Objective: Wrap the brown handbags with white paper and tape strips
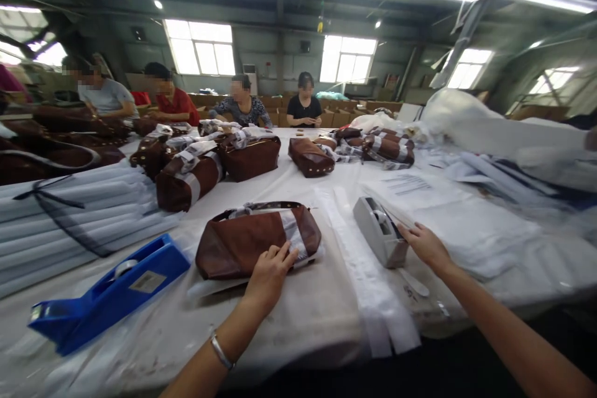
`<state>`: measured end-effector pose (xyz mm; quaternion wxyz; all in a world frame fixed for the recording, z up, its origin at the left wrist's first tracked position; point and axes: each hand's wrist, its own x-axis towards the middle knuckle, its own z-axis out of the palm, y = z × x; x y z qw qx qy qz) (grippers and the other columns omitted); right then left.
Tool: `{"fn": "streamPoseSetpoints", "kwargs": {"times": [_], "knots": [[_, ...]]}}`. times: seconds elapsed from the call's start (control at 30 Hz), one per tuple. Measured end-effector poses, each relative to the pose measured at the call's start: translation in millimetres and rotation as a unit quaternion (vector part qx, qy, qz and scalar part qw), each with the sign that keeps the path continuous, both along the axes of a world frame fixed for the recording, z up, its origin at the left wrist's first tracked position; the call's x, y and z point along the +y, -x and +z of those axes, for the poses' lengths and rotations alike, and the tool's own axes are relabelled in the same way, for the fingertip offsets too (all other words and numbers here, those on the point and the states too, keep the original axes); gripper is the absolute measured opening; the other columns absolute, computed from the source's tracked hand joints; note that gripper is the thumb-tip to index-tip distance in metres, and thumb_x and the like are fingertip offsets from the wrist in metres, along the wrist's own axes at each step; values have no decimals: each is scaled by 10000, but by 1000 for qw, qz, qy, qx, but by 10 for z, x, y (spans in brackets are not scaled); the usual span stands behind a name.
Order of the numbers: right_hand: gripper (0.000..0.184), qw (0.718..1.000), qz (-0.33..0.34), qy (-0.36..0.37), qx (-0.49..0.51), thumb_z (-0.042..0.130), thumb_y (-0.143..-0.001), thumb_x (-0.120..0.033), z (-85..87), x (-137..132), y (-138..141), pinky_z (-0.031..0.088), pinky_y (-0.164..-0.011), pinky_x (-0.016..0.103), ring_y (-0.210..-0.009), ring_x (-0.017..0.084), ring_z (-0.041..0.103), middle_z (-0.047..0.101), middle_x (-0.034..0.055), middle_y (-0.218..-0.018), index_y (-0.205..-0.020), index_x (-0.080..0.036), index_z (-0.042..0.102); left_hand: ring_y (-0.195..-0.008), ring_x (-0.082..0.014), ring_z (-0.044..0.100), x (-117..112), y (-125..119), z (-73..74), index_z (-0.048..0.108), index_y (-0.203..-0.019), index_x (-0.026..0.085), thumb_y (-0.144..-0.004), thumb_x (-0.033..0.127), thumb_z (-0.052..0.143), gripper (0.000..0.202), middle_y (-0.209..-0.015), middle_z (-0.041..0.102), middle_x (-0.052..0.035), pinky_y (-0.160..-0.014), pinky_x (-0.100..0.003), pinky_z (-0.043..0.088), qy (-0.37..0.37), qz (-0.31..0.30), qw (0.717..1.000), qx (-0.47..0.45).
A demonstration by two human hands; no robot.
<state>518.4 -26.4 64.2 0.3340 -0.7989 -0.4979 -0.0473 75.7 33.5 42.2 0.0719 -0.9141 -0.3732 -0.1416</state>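
Note:
A brown leather handbag (pixel 247 242) lies on its side on the covered table, its strap (pixel 280 205) along the far edge. Around its right part runs a pale translucent wrap band (pixel 292 230). My left hand (pixel 270 273) rests on that band, fingers stretched out flat. To the right stands a grey tape dispenser (pixel 380 233) with a roll inside. My right hand (pixel 424 242) is at the dispenser's right side, thumb and fingertips together against it; whatever they pinch is too small to make out. A blue tape dispenser (pixel 112 292) sits left of the handbag.
Pale strips (pixel 368 286) run between handbag and grey dispenser. White sheets (pixel 448 217) lie right, bundled pale rolls (pixel 69 217) left. More brown bags (pixel 252 155) stand further back. Several co-workers (pixel 305 106) sit across the table. A white spoon-like piece (pixel 415 283) lies near the dispenser.

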Motion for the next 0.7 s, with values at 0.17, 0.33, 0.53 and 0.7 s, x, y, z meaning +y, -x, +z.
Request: {"fn": "streamPoseSetpoints", "kwargs": {"times": [0.17, 0.33, 0.53, 0.7], "knots": [[513, 990, -54, 41, 120, 502, -812, -636, 33, -30, 35, 446, -1004, 493, -1200, 367, 595, 661, 141, -1290, -807, -213, 791, -1090, -231, 547, -1, 8, -18, 517, -1392, 255, -842, -44, 464, 628, -1471, 529, -65, -917, -368, 502, -2, 3, 1000, 1], [394, 978, -40, 28, 203, 669, -713, -579, 84, 40, 188, 419, -1040, 466, -1250, 371, 560, 647, 139, -1317, -720, -202, 783, -1088, -233, 551, -3, 14, -42, 525, -1390, 250, -838, -46, 472, 629, -1467, 533, -67, -922, -372, 501, -2, 3, 1000, -9], [397, 952, -32, -50, 300, 739, -653, -516, 108, 90, 376, 520, -947, 430, -1172, 341, 629, 611, 170, -1364, -815, -157, 787, -1111, -232, 543, 8, 26, -66, 514, -1399, 255, -817, -66, 463, 667, -1473, 528, -58, -929, -370, 491, 3, 1, 1000, -15], [367, 924, -15, -191, 330, 792, -677, -511, 225, -185, 571, 495, -1033, 374, -1261, 308, 575, 574, 119, -1422, -834, -180, 782, -1105, -230, 541, 16, 27, -103, 511, -1400, 261, -815, -62, 467, 670, -1477, 524, -52, -939, -372, 482, 3, 2, 1000, -24]]}}
